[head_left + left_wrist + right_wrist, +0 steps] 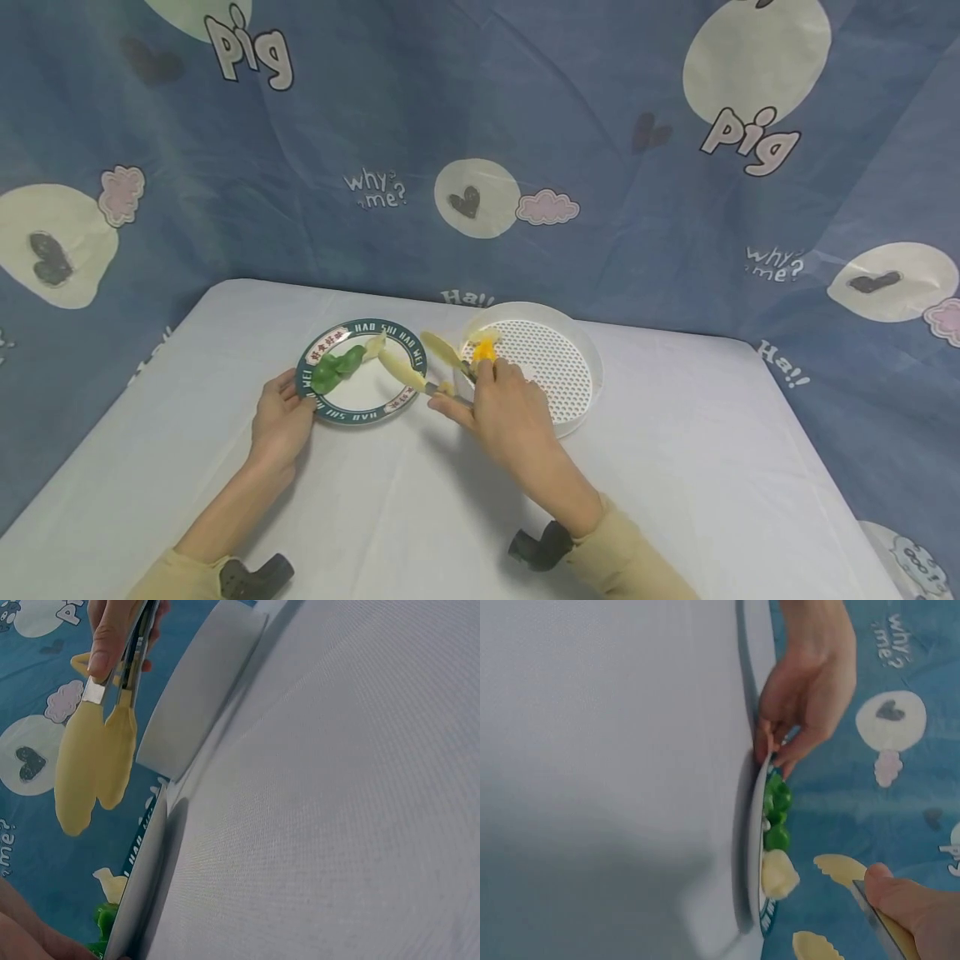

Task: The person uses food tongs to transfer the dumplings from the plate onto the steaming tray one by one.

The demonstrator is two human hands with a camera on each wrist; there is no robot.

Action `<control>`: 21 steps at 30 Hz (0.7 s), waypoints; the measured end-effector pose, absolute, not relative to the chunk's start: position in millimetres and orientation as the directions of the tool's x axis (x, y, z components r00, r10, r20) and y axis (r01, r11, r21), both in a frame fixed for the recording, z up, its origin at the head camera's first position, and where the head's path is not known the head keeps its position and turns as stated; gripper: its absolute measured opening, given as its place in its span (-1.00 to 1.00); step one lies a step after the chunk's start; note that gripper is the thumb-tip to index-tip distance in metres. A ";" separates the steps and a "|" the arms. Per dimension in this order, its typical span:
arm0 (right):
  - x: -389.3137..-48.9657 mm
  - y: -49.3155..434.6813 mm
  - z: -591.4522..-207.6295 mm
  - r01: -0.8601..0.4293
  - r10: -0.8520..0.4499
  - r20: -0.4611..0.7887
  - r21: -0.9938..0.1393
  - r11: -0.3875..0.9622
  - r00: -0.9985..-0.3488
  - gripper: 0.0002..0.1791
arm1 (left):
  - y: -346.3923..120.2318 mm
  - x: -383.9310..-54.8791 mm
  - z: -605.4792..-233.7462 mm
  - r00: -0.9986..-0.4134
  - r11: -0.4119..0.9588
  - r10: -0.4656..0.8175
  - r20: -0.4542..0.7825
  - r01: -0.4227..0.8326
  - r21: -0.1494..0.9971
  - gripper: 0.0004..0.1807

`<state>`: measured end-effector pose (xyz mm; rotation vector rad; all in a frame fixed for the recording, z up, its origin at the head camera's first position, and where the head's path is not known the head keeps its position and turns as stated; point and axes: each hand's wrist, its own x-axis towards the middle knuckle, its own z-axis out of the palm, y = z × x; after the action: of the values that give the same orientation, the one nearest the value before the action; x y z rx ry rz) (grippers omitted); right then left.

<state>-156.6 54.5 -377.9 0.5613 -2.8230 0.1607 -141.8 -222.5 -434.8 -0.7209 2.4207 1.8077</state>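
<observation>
A round plate [375, 390] with a dark green lettered rim lies on the table, its left edge pinched by my left hand [281, 427]. On it sit shiny green pieces that look like pepper [327, 375] and a pale yellow piece [780, 874]. My right hand [513, 414] grips metal tongs [79, 769] with yellow tips. The tips stand apart above the plate's right side, and I see nothing between them. Just behind the right hand is a white round basket [594, 367] with a perforated bottom, holding an orange-yellow piece [484, 348] and a paler piece at its left.
A white cloth covers the table [675, 458]. Behind it hangs a blue printed curtain [622, 242]. A black device [258, 577] is at the left sleeve, and another black device [542, 547] at the right one. The basket's raised wall [199, 690] stands close to the plate.
</observation>
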 end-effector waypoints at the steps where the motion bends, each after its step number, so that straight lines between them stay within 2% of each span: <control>1: -156.5 52.4 -378.5 -0.392 -0.365 0.280 -0.043 0.919 -0.888 -0.21 | -222.7 -141.7 -434.8 -0.892 0.214 -0.340 -0.298 -0.382 0.899 -0.18; 5: -157.5 44.3 -379.7 -0.397 -0.375 0.276 -0.027 0.917 -0.885 -0.21 | -222.9 -141.6 -434.2 -0.890 0.206 -0.340 -0.303 -0.384 0.900 -0.18; 12: -164.0 28.8 -381.3 -0.382 -0.364 0.187 -0.068 0.922 -0.912 -0.14 | -222.8 -141.3 -433.8 -0.886 0.198 -0.343 -0.311 -0.392 0.898 -0.18; 17: -167.6 21.6 -385.9 -0.376 -0.369 0.177 -0.007 0.926 -0.912 -0.05 | -222.4 -141.6 -433.7 -0.883 0.200 -0.351 -0.312 -0.397 0.896 -0.18; 21: -168.8 17.7 -388.1 -0.386 -0.384 0.203 0.033 0.922 -0.901 -0.08 | -222.9 -141.8 -433.8 -0.882 0.207 -0.354 -0.310 -0.397 0.894 -0.19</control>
<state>-168.8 17.7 -388.1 0.5828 -2.8766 0.0116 -141.8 -222.9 -433.8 -0.7512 2.4115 1.8048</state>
